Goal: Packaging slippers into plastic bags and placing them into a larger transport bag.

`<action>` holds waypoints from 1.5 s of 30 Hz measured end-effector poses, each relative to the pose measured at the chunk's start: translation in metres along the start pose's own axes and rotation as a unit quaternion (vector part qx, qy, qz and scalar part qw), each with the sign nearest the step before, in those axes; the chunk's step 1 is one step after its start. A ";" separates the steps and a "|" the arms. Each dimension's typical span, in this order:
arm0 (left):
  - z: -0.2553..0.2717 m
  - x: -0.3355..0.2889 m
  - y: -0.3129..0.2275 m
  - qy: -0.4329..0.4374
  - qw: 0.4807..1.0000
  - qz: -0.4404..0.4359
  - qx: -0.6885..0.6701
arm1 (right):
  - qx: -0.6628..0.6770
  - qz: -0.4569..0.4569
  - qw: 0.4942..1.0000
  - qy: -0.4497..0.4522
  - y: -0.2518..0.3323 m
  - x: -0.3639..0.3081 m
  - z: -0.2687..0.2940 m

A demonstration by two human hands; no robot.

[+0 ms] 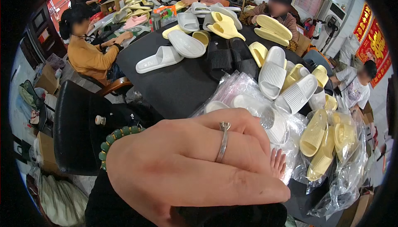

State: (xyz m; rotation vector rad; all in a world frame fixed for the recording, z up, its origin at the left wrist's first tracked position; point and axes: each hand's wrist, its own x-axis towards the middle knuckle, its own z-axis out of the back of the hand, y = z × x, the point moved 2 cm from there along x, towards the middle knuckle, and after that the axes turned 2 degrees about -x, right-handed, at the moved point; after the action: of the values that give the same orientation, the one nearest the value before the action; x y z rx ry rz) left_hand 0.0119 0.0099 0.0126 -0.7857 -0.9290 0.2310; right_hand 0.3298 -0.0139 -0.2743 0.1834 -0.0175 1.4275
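Observation:
My left hand [195, 160], with a green bead bracelet [107, 142] and a silver ring [222, 146], fills the lower middle, close to the camera. Its fingers are pressed together and bent away, so anything in them is hidden. Past it, only some fingertips of my right hand [278, 163] show; they are stretched out side by side against a clear plastic bag [295, 154]. White slippers [273, 123] lie in clear plastic just beyond my left hand. To the right, yellow slippers [314, 134] sit in another clear bag [340, 189].
Loose grey slippers [186, 44], yellow slippers [226, 27] and black slippers [222, 61] cover much of the dark table [166, 88]. A black chair [78, 131] stands at the left. Several people sit around the table; one in an orange top [89, 59] works at the left.

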 end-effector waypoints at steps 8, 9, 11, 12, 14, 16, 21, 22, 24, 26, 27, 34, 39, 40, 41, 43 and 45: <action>0.002 -0.003 -0.002 -0.009 1.000 -0.009 0.015 | 0.019 -0.001 1.000 -0.015 -0.004 0.000 -0.010; 0.003 -0.006 -0.003 -0.009 1.000 -0.011 0.015 | 0.018 -0.003 1.000 -0.014 -0.005 0.000 -0.011; 0.002 -0.003 -0.001 -0.010 1.000 -0.014 0.016 | 0.015 -0.004 1.000 -0.017 -0.005 0.000 -0.011; 0.000 -0.001 0.000 -0.011 1.000 -0.014 0.018 | 0.015 -0.004 1.000 -0.016 -0.003 0.000 -0.008; -0.005 -0.008 -0.002 -0.012 1.000 -0.015 0.022 | 0.010 0.007 1.000 -0.028 0.005 0.000 0.002; -0.004 -0.008 -0.003 -0.013 0.999 -0.020 0.025 | 0.007 0.003 1.000 -0.025 0.004 -0.002 0.003; 0.001 -0.010 -0.007 -0.017 0.999 -0.026 0.035 | 0.007 0.004 1.000 -0.020 0.006 -0.002 0.006; 0.001 0.000 -0.002 -0.018 0.999 -0.028 0.038 | 0.010 0.002 1.000 -0.016 0.007 -0.002 0.006; 0.001 -0.002 -0.003 -0.020 0.998 -0.032 0.042 | 0.012 -0.001 1.000 -0.013 0.006 -0.002 0.005; -0.002 -0.003 -0.002 -0.019 0.998 -0.036 0.042 | 0.007 -0.002 1.000 -0.017 0.003 -0.003 0.002; -0.010 -0.005 -0.005 -0.020 0.998 -0.038 0.044 | 0.007 -0.002 1.000 -0.017 0.002 -0.003 0.002; -0.003 0.000 -0.007 -0.026 0.997 -0.049 0.063 | 0.019 0.005 1.000 -0.025 0.006 -0.001 0.003; -0.011 -0.003 -0.013 -0.028 0.996 -0.055 0.072 | 0.023 0.005 0.999 -0.026 0.006 -0.001 0.005; -0.008 -0.001 -0.006 -0.029 0.995 -0.056 0.075 | 0.023 0.001 0.999 -0.025 0.006 -0.002 0.004; -0.012 -0.001 -0.007 -0.029 0.995 -0.057 0.079 | 0.022 -0.002 0.999 -0.024 0.006 -0.002 0.003; -0.006 0.009 -0.003 -0.030 0.994 -0.060 0.084 | 0.023 -0.001 0.999 -0.025 0.005 -0.002 0.004; -0.009 -0.002 -0.008 -0.031 0.994 -0.064 0.088 | 0.024 0.001 0.999 -0.027 0.005 -0.002 0.004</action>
State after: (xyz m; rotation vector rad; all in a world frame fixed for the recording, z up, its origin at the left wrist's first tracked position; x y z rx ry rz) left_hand 0.0166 -0.0005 0.0139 -0.5579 -1.0001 0.2231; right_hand 0.3253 -0.0160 -0.2702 0.2613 -0.0275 1.4250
